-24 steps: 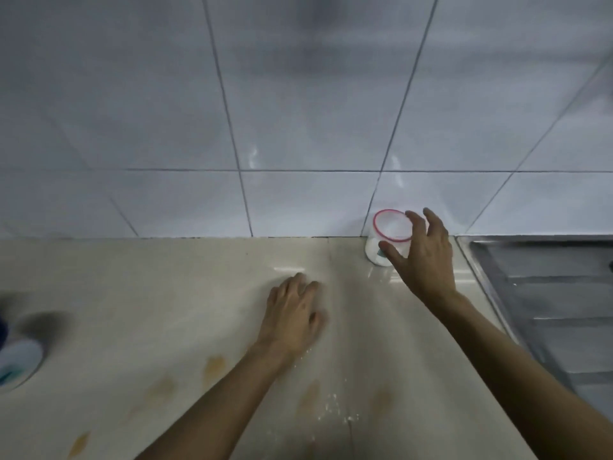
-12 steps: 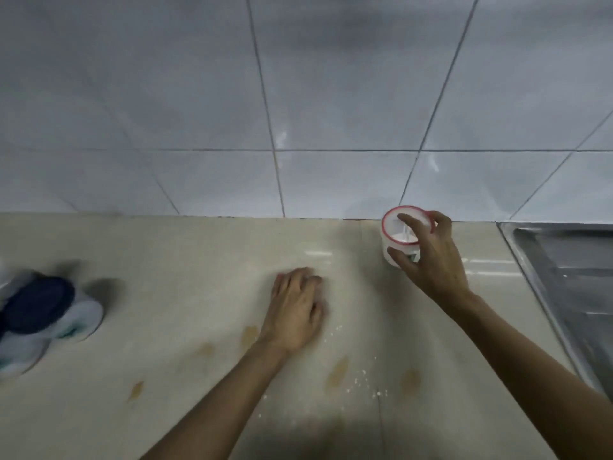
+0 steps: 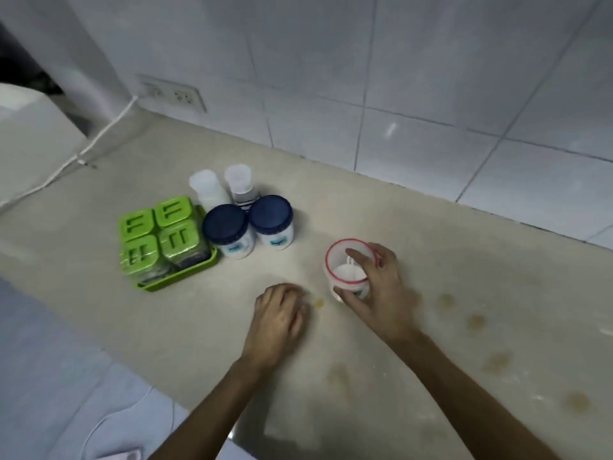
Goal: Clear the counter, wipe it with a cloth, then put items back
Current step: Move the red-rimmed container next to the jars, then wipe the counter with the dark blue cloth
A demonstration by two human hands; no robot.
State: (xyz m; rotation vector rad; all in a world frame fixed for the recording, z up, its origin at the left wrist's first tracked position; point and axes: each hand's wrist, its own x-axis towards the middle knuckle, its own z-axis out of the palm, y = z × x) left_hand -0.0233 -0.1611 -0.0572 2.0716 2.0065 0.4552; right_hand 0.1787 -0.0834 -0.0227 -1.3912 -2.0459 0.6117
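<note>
Nearest the camera, two bare forearms reach in over the pale beige stone counter, which carries several yellow-brown stains on its right part. The left hand lies palm down on the surface with fingers loosely curled and holding nothing that shows; whether it bears any weight cannot be told. Just beside it to the right, the right hand is closed around a small white plastic tub with a red rim, thumb on the near side and fingers over the far rim. The tub is open at the top, with what looks like a white scoop inside. Whether it touches the counter or is slightly lifted is unclear.

Farther back and to the left stand two white jars with dark blue lids, touching each other. Behind them stand two translucent white-capped bottles, and beside them a green tray of four green-lidded square containers. Beyond, a white cable runs to a wall socket in the white tiled wall.

The step in hand appears to be clearing: the tub is being gathered toward the cluster at the left. The next move calls for setting it upright near the blue-lidded jars without tipping its open top, leaving the stained stretch bare for wiping. No cloth is in view.
</note>
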